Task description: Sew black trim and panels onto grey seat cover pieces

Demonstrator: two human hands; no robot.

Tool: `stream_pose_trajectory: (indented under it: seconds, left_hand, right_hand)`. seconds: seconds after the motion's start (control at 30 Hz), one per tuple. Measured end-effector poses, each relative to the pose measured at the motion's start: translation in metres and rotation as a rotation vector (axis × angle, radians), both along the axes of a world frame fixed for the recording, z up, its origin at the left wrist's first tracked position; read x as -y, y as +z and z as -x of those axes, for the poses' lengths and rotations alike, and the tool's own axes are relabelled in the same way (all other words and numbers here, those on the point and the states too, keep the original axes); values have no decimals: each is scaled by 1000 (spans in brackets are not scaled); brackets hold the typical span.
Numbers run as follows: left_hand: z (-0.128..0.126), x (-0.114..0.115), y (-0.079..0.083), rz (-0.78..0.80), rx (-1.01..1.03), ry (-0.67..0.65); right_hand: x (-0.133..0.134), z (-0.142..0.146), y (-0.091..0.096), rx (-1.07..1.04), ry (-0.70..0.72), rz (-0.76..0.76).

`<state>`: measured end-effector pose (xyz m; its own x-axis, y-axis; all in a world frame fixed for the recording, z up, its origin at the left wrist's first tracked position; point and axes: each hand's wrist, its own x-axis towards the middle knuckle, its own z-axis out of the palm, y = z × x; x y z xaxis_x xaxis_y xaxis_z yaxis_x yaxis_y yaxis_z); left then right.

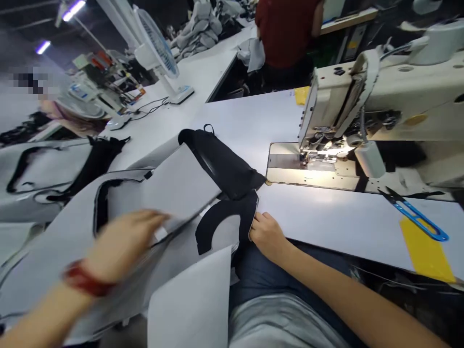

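Note:
My left hand (125,241), blurred by motion and with a red band at the wrist, lies on a grey fabric panel (170,186) trimmed in black, at the lower left. My right hand (266,232) pinches the edge of a grey and black fabric piece (224,227) at the table's front edge, its fingers closed on the cloth. A black fabric piece (221,162) lies on top of the stack just beyond both hands. The sewing machine (380,106) stands to the right, its lit needle area (308,159) a little beyond my right hand.
Blue-handled scissors (416,217) and a yellow patch (426,251) lie on the white table (326,217) at the right. More grey and black panels (43,169) lie at the left. A desk fan (159,53) stands at the back. A person in a red top (286,29) stands behind.

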<state>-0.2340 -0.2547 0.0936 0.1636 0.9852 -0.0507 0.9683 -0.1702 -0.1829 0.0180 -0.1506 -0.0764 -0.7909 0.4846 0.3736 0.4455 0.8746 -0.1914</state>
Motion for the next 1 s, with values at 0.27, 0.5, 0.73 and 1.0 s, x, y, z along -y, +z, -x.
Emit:
stream_pose_trajectory:
  seconds: [0.27,0.5,0.73,1.0]
  left_hand:
    - [-125,-89,-116,11,401,88]
    - [-132,-85,-136,-225,436,39]
    - [-138,-77,-135,-563,245,-219]
    - [-132,-79,-134,-619,447,-281]
  right_hand:
    - [11,-21,-5,-225,154,-69]
    - [-27,-69,9,-490,16,423]
    - [-68,-56,32,-314,97,543]
    - [-85,-35,30,-176,259,532]
